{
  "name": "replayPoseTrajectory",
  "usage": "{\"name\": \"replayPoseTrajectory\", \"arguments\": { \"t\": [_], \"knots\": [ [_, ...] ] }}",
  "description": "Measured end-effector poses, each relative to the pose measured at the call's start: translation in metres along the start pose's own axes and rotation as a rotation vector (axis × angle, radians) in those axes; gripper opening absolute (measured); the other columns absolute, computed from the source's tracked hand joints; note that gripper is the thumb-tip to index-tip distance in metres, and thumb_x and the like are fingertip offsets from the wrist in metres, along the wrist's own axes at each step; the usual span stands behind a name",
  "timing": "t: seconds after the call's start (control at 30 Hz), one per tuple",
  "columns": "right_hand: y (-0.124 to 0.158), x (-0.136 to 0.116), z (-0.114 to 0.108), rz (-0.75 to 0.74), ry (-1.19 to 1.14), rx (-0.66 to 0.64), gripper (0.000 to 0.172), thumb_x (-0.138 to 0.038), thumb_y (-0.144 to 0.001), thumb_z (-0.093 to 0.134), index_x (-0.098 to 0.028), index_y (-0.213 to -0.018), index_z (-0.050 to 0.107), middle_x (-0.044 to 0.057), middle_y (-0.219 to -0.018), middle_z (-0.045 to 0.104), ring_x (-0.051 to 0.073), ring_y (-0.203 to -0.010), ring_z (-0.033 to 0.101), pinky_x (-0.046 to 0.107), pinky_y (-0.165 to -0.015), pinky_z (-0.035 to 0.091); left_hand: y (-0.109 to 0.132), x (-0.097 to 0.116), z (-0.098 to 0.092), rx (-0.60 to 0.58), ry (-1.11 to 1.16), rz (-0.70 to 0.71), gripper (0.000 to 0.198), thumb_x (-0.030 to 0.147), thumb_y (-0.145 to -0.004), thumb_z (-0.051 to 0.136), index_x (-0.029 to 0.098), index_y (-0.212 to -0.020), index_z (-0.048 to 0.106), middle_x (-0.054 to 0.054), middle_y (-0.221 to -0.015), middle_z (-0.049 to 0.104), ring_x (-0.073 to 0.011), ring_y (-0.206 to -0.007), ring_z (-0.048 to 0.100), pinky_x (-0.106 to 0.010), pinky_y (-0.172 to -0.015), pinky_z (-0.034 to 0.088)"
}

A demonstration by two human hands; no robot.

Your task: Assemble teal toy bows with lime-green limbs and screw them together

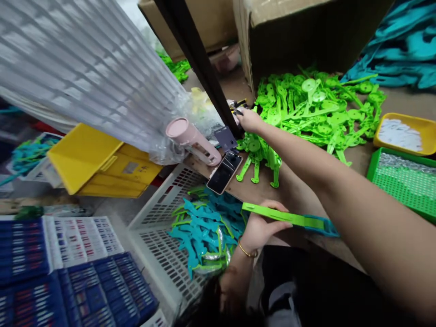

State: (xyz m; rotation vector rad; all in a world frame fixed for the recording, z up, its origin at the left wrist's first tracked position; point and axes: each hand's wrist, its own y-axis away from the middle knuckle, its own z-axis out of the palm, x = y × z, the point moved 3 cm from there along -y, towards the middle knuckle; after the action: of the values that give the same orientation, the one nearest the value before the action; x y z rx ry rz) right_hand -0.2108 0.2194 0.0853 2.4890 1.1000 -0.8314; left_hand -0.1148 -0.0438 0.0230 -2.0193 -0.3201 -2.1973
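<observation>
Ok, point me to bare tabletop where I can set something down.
Brown tabletop shows between the small green stack and the green-and-blue piece in the left hand; a second strip lies between the large green heap and the green basket. Crowded: near the right hand, with phone and pink tumbler close together.

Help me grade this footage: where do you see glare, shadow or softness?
Head view: pale glare streaks on the phone; head view: deep shadow inside the box, behind the bright green pile; head view: the teal pile at upper right looks soft.
</observation>
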Motion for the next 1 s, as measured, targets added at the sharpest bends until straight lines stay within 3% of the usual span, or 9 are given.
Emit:
{"name": "replayPoseTrajectory", "arguments": {
  "t": [0.07, 0.13, 0.27, 0.33, 0.43, 0.53, 0.6, 0.77, 1.0],
  "knots": [
    [0.016, 0.000, -0.010, -0.032, 0.044, 0.032, 0.040, -0.030, -0.096, 0.037, -0.007, -0.123, 0.055, 0.020, -0.128, 0.057, 0.032, -0.118, 0.052, 0.044, -0.097, 0.039, -0.002, 0.004, -0.003, -0.043, -0.053, 0.023, 0.027, 0.026, -0.065, 0.085, 0.017, -0.082, 0.066, -0.004, -0.087, 0.069, -0.0171, -0.084, 0.064, -0.031, -0.080, 0.053],
    [0.059, 0.005, -0.028, -0.118, 0.143, 0.059, 0.033, -0.029, -0.093, 0.045, -0.012, -0.117, 0.061, 0.013, -0.121, 0.061, 0.029, -0.112, 0.056, 0.042, -0.095, 0.040, -0.004, 0.006, -0.007, -0.092, -0.091, 0.056, 0.025, 0.025, -0.066, 0.085, 0.017, -0.082, 0.067, -0.004, -0.087, 0.069, -0.0171, -0.085, 0.065, -0.030, -0.080, 0.053],
    [0.207, 0.018, -0.049, -0.140, 0.189, -0.204, 0.023, -0.029, -0.092, 0.049, -0.015, -0.094, 0.067, 0.007, -0.087, 0.068, 0.020, -0.080, 0.063, 0.032, -0.073, 0.045, -0.002, 0.008, -0.015, -0.168, -0.123, 0.110, 0.024, 0.019, -0.069, 0.082, 0.018, -0.089, 0.068, -0.005, -0.093, 0.070, -0.0175, -0.089, 0.067, -0.031, -0.081, 0.054],
    [0.278, 0.022, -0.042, -0.152, 0.188, -0.241, 0.018, -0.028, -0.090, 0.054, -0.016, -0.095, 0.067, 0.006, -0.086, 0.069, 0.021, -0.078, 0.064, 0.033, -0.071, 0.046, 0.002, 0.010, -0.019, -0.192, -0.114, 0.138, 0.025, 0.015, -0.071, 0.079, 0.020, -0.093, 0.068, -0.005, -0.098, 0.070, -0.0189, -0.093, 0.067, -0.033, -0.084, 0.054],
    [0.336, 0.023, -0.015, -0.164, 0.167, -0.047, 0.015, -0.023, -0.089, 0.056, -0.014, -0.097, 0.065, 0.010, -0.094, 0.070, 0.023, -0.085, 0.065, 0.035, -0.075, 0.047, 0.008, 0.015, -0.023, -0.209, -0.133, 0.174, 0.026, 0.011, -0.072, 0.076, 0.020, -0.095, 0.067, -0.006, -0.101, 0.069, -0.0211, -0.098, 0.067, -0.038, -0.088, 0.055],
    [0.342, 0.020, 0.016, -0.181, 0.088, 0.180, 0.015, -0.022, -0.092, 0.053, -0.013, -0.098, 0.064, 0.010, -0.102, 0.071, 0.021, -0.089, 0.065, 0.034, -0.079, 0.047, 0.011, 0.019, -0.024, -0.210, -0.196, 0.203, 0.023, 0.010, -0.074, 0.075, 0.019, -0.094, 0.067, -0.007, -0.100, 0.069, -0.0213, -0.097, 0.068, -0.037, -0.086, 0.056],
    [0.335, 0.017, 0.029, -0.206, 0.046, 0.242, 0.016, -0.022, -0.094, 0.051, -0.014, -0.094, 0.064, 0.008, -0.098, 0.072, 0.020, -0.086, 0.065, 0.032, -0.077, 0.046, 0.011, 0.021, -0.023, -0.206, -0.241, 0.232, 0.020, 0.012, -0.074, 0.074, 0.019, -0.092, 0.068, -0.007, -0.097, 0.069, -0.0206, -0.094, 0.068, -0.036, -0.084, 0.057],
    [0.327, 0.016, 0.035, -0.251, 0.053, 0.324, 0.020, -0.024, -0.096, 0.049, -0.015, -0.088, 0.065, 0.006, -0.088, 0.071, 0.018, -0.081, 0.062, 0.031, -0.072, 0.041, 0.005, 0.023, -0.020, -0.203, -0.359, 0.302, 0.015, 0.012, -0.074, 0.073, 0.021, -0.086, 0.070, -0.004, -0.089, 0.070, -0.0168, -0.084, 0.068, -0.031, -0.077, 0.057],
    [0.324, 0.020, 0.038, -0.213, 0.088, 0.291, 0.021, -0.023, -0.093, 0.050, -0.018, -0.079, 0.064, 0.004, -0.076, 0.066, 0.018, -0.072, 0.054, 0.033, -0.067, 0.036, -0.004, 0.024, -0.014, -0.180, -0.319, 0.367, 0.009, 0.013, -0.074, 0.072, 0.019, -0.079, 0.069, -0.004, -0.081, 0.070, -0.0166, -0.078, 0.067, -0.031, -0.073, 0.057]
  ]
}}
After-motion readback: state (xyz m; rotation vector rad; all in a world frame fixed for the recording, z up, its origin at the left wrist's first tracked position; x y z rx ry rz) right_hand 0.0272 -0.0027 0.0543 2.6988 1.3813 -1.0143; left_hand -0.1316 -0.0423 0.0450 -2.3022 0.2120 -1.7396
